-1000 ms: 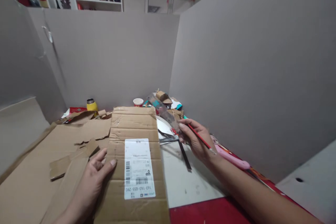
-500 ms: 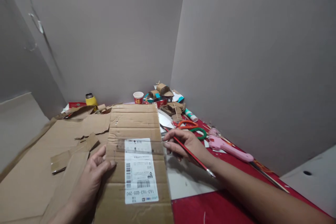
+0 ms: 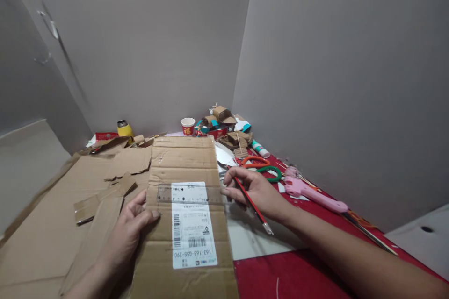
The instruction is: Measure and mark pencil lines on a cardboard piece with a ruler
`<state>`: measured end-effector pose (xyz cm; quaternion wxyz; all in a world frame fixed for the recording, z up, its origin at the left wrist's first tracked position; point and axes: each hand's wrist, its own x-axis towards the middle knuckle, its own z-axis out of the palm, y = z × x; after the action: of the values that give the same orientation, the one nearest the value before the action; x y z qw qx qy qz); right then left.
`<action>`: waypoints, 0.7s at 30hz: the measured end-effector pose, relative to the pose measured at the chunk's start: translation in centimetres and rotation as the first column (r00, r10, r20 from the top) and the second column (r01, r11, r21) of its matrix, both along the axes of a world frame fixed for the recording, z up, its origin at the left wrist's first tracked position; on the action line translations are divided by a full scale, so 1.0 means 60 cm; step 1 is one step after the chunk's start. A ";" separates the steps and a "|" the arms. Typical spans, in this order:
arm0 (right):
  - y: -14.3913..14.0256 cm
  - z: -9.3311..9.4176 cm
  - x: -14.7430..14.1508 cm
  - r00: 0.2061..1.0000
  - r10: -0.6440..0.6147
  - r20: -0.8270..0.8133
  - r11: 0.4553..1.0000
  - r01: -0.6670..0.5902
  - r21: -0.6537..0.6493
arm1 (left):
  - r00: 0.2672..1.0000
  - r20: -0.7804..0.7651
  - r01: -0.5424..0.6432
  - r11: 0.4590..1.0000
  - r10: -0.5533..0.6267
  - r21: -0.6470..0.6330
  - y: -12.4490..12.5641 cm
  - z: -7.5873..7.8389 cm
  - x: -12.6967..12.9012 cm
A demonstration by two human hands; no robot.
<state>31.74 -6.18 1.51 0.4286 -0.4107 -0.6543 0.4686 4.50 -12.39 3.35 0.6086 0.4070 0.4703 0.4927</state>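
Your left hand (image 3: 128, 231) lies flat on the cardboard piece (image 3: 185, 224); your right hand (image 3: 256, 191) grips a red pencil (image 3: 250, 203) (fingertips touching the clear ruler (image 3: 189, 195)).

Brown cardboard (image 3: 182, 163), red pencil (image 3: 250, 203) (white label (image 3: 192, 229))

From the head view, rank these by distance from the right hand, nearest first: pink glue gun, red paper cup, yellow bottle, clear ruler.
1. Clear ruler: lies across the cardboard, its end at the right hand fingertips.
2. Pink glue gun: on the red mat, just right of the hand.
3. Red paper cup: at the back wall, centre.
4. Yellow bottle: back left, farthest.
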 end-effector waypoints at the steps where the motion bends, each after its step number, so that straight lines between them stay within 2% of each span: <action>1: 0.002 0.000 0.002 1.000 0.003 0.006 1.000 -0.003 0.003 | 1.000 0.004 0.005 1.000 -0.005 0.000 0.000 -0.001 -0.001; 10: 0.006 -0.001 0.007 0.999 0.037 0.018 0.999 -0.037 0.027 | 0.999 0.034 0.035 0.999 -0.035 0.009 -0.003 0.001 0.000; 21: 0.003 0.007 0.001 0.998 0.045 0.048 0.999 -0.046 0.016 | 1.000 0.000 -0.031 0.999 0.031 0.007 0.008 -0.004 0.002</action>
<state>31.78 -6.03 1.92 0.4058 -0.4031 -0.6773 0.4627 4.61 -11.94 3.10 0.5994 0.4019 0.4748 0.5038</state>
